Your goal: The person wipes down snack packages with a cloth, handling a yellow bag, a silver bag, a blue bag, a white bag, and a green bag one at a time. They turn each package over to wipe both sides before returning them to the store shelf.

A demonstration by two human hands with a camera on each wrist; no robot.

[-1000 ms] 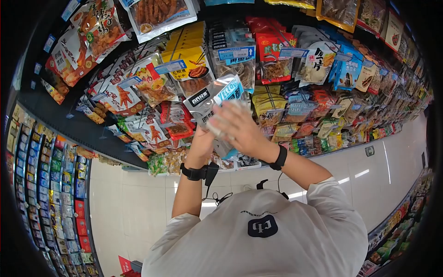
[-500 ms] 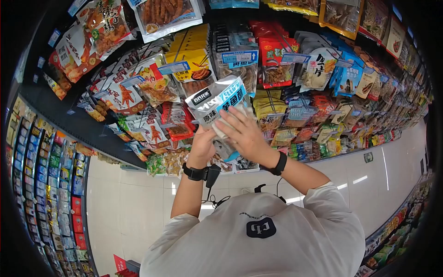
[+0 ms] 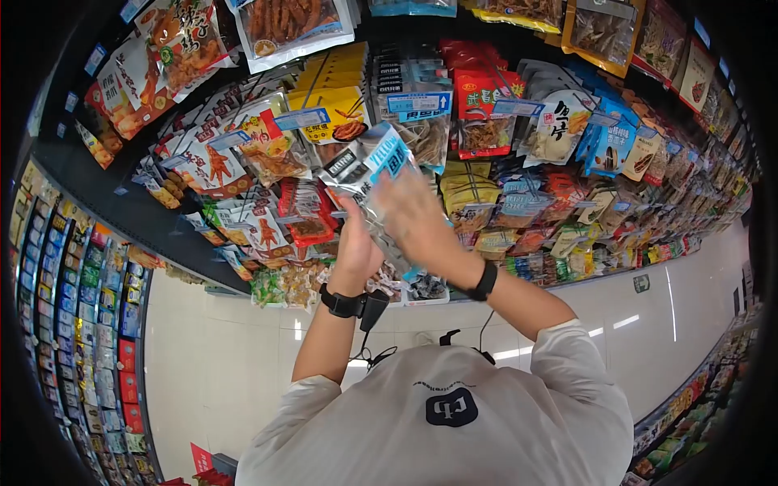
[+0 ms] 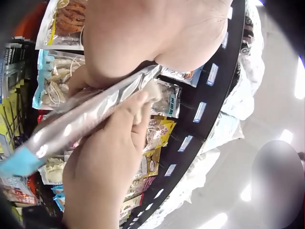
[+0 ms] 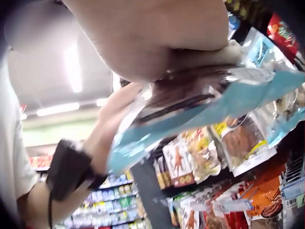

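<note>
The person stands at a wall display of hanging snack packets [image 3: 486, 121] and holds one silver and blue snack pouch [image 3: 369, 174] raised in front of the pegs, clear of the rack. The left hand [image 3: 354, 243] grips the lower part of the pouch from behind, thumb curled over its edge, as the left wrist view confirms. The right hand [image 3: 413, 212] lies flat against the pouch face with its fingers [image 3: 397, 188] extended and together, pressing rather than pinching. The pouch is tilted, its printed header toward the upper left. Judged from this position, the pouch is off its peg and in hand, but it hangs on no hook; placing it on a peg [image 3: 417, 101] appears to be what remains.
</note>
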